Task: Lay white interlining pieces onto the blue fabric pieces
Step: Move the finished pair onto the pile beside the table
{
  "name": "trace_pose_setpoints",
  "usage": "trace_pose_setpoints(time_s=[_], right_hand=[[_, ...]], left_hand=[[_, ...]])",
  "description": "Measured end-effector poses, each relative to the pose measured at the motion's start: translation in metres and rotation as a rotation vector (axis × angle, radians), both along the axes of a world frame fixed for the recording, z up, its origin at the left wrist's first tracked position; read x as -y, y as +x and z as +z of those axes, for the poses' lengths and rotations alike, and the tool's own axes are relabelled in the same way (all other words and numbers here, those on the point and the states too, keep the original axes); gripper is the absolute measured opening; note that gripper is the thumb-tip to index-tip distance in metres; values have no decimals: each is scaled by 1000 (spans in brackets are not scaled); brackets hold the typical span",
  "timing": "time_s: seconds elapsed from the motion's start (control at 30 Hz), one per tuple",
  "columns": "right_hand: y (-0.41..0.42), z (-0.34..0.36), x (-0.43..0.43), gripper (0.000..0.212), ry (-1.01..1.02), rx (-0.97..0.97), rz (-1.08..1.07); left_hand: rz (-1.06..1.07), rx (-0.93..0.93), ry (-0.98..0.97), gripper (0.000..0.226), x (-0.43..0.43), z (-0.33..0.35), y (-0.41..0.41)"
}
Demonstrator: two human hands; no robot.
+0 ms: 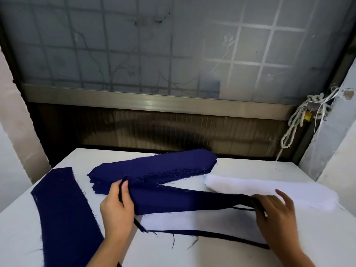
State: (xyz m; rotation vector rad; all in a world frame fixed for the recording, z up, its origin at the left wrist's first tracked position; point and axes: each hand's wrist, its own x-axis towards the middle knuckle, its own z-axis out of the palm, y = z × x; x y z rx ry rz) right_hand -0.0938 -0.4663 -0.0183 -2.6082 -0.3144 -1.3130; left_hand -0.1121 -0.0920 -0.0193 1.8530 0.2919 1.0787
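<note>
Fingers of the left hand (117, 207) pinch one end of a blue fabric piece (183, 199); the right hand (275, 212) grips the other end. It hangs just above a white interlining piece (192, 221) on the worktop (250, 170).

No text, label, brand or number can be read anywhere in the frame. The blue fabric stack (154, 166) and the white interlining pile (269, 191) at mid-frame show plain surfaces. The small yellow object (307, 116) among the cords at the right edge is too small to show any marking
</note>
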Motion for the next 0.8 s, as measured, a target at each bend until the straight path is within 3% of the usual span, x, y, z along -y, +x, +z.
trace_pose_setpoints(time_s=[0.07,0.17,0.37,0.47,0.63,0.8], right_hand=[[-5,-6,8,26,114,40,-31],[-12,-8,4,4,344,7,-45],[-15,-8,16,34,826,-180,-74],[-16,-10,22,33,761,-254,-176],[-16,-10,18,43,488,-465,-328],[-18,-7,18,40,381,-538,-369]], left_hand=[[1,-14,-22,34,0,0,0],[16,-65,-77,28,-1,-1,0],[81,-190,-170,22,-2,-2,4],[97,-294,-32,20,-5,-2,5],[105,-480,268,16,-5,-5,3],[101,-582,397,15,-2,-4,4]])
